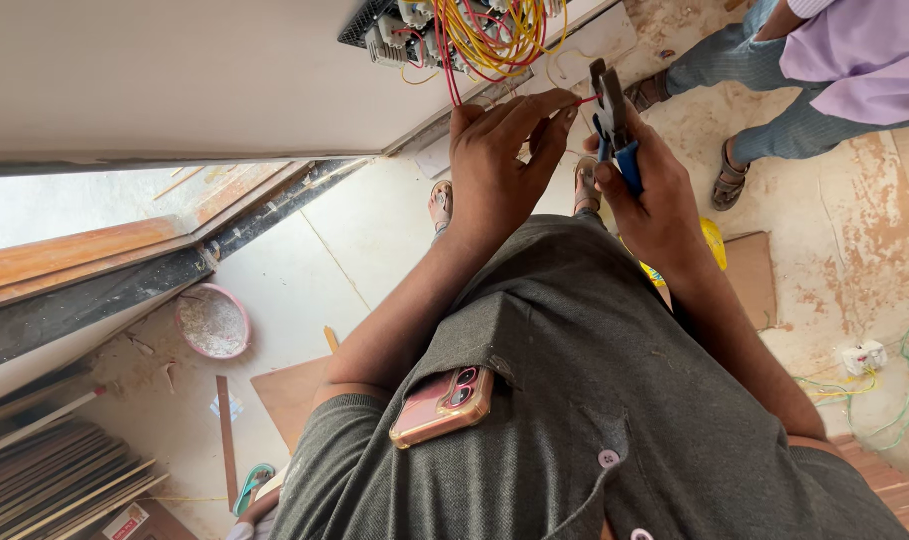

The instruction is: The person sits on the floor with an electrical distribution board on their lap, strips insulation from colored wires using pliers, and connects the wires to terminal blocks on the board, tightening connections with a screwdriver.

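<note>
overhead, left fingers (560, 112) pinch a red wire (587, 100), right hand (655, 200) grips pliers (613, 125), above dusty tiled floor (375, 240).

Dusty floor (375, 230) with pink bowl (214, 321)

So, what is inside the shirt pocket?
A pink phone sits in the grey shirt's pocket, its camera end sticking out. The rest is covered by the cloth, so anything else inside cannot be seen.

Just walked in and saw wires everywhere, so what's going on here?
A person stands at an open wall box full of red and yellow wires. Their left hand pinches a red wire, while the right hand holds blue-handled pliers closed on its end. Another person stands nearby.
</note>
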